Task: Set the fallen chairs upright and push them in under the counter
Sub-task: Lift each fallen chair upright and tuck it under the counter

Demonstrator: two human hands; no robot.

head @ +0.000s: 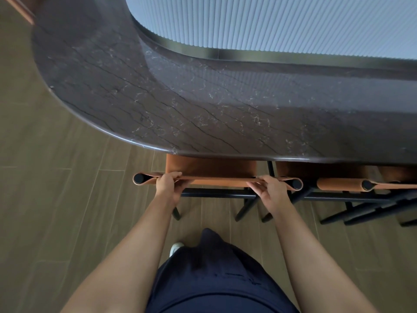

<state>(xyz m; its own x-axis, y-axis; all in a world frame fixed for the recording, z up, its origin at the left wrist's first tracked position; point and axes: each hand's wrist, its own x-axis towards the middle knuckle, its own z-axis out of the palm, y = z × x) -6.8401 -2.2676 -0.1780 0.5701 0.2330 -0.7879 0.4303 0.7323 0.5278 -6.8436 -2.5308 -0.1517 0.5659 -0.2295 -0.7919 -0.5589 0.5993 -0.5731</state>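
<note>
Navy-clothed torso, bottom centre | left hand and right hand clamp the tan leather backrest of the upright black-framed chair, centre frame, likely for an even push | seat partly under dark veined stone counter | matching chair tucked right.

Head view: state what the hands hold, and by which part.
Both the left hand and right hand grip the chair by its leather backrest's top edge.

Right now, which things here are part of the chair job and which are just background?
In the job: tan leather chair with black frame, gripped by left hand and right hand; dark veined stone counter; second tan leather chair, on its right.
Just there: wood-plank floor; pale ribbed panel.
</note>
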